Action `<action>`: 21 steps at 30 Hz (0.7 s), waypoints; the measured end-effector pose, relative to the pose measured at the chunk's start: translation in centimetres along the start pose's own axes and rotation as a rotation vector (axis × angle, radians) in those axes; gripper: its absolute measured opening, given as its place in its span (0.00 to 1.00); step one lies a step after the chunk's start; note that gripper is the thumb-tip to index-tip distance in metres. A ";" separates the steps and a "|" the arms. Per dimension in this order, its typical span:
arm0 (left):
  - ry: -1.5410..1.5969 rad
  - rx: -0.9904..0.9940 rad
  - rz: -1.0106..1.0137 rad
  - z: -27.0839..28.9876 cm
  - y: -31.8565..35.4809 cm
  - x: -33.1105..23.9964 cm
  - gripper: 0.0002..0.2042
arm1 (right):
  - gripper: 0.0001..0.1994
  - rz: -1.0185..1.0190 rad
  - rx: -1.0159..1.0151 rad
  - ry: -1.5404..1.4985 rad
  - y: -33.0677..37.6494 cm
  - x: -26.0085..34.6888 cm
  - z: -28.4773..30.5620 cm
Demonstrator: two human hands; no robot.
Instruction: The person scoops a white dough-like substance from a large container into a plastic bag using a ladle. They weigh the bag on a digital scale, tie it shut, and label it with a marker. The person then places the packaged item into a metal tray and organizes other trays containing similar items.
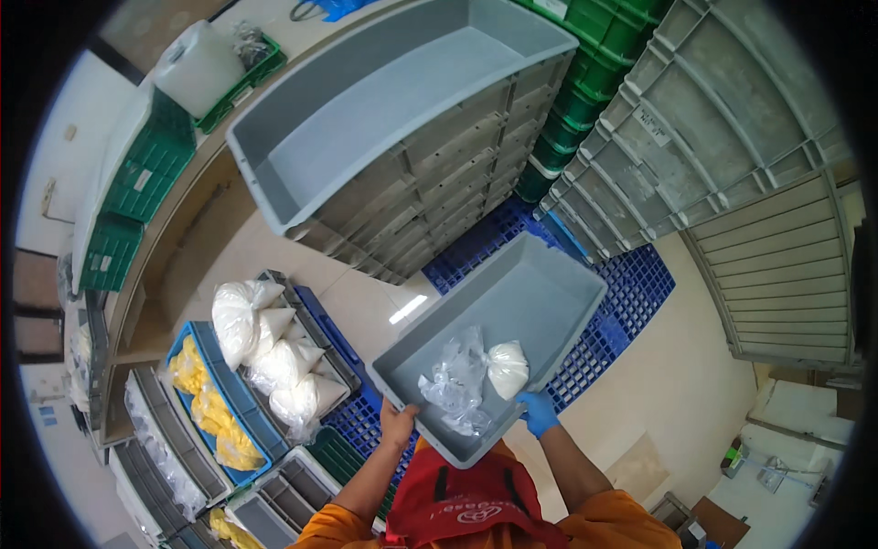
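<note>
A grey plastic tub (pixel 540 274) is tilted in front of my body, held at its near end by both hands. My bare left hand (pixel 399 424) grips the near left corner. My right hand (pixel 538 412), in a blue glove, is closed on the rim at the near right. Inside the tub, toward the near end, lie a knotted clear bag of white powder (pixel 508 369) and crumpled clear plastic bags (pixel 455 380). Whether those crumpled bags hold anything I cannot tell. My fingers are partly hidden by the tub's walls.
Blue pallets (pixel 631 306) lie on the floor. Ahead rises a stack of large grey tubs (pixel 430 156); another grey stack (pixel 695 128) stands at right beside green crates (pixel 604 41). At left are white filled bags (pixel 247 320) and a blue crate (pixel 206 339) of yellow bags.
</note>
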State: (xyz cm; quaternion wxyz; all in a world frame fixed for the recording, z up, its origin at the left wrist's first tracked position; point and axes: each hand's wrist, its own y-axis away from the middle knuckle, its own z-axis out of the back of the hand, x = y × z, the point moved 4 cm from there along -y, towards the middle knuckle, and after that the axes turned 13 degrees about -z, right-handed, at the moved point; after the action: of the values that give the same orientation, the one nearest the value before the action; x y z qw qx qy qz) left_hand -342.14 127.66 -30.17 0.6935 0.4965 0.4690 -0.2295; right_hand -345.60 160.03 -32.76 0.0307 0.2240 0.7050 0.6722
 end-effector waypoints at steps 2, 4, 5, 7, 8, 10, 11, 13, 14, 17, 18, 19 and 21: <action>0.063 -0.068 0.039 0.8 -0.9 3.6 0.29 | 0.28 -0.016 0.098 -0.019 -4.3 -1.5 -0.6; 0.029 -0.095 0.045 0.8 -2.8 5.0 0.29 | 0.28 0.020 0.173 -0.102 -8.8 -2.5 -1.2; 0.049 -0.117 0.019 0.6 -3.8 6.1 0.29 | 0.29 0.075 0.222 -0.116 -11.3 -2.5 -1.6; -0.018 -0.115 0.020 -0.4 -7.1 7.0 0.29 | 0.24 0.026 0.205 -0.121 -15.8 -2.5 -2.1; -0.035 -0.094 -0.006 -0.6 -9.2 8.6 0.29 | 0.21 0.014 0.198 -0.111 -17.4 -1.9 -2.5; -0.058 -0.045 0.040 -2.0 -13.7 11.0 0.29 | 0.21 0.007 0.037 0.125 -20.0 0.0 -2.9; -0.132 -0.080 0.058 -2.1 -15.9 13.3 0.28 | 0.21 -0.001 -0.038 0.253 -20.6 0.5 -2.9; -0.248 -0.088 0.088 -2.6 -19.2 16.5 0.25 | 0.23 0.213 0.080 0.217 -23.1 0.0 -1.2; -0.283 -0.080 0.089 -2.9 -20.5 17.2 0.24 | 0.25 0.325 0.143 0.205 -23.5 0.2 -0.9; -0.486 -0.129 0.257 -4.7 -23.9 18.8 0.20 | 0.29 0.265 -0.082 0.255 -20.9 -1.8 3.0; -0.578 -0.137 0.338 -5.6 -24.3 19.0 0.19 | 0.33 0.287 -0.099 0.378 -20.2 -3.2 5.5; -0.535 -0.142 0.323 -5.7 -24.9 20.8 0.19 | 0.32 0.217 -0.174 0.475 -18.6 -4.2 7.3; -0.445 -0.182 0.297 -4.8 -26.0 25.5 0.18 | 0.31 0.098 -0.260 0.524 -16.0 -7.3 10.6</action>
State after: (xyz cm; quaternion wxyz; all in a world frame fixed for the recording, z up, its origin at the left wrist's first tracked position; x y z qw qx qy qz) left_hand -353.00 125.29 -65.18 0.8471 0.4328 0.2462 -0.1857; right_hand -339.75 167.36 -51.01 -0.1564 0.0705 0.5851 0.7926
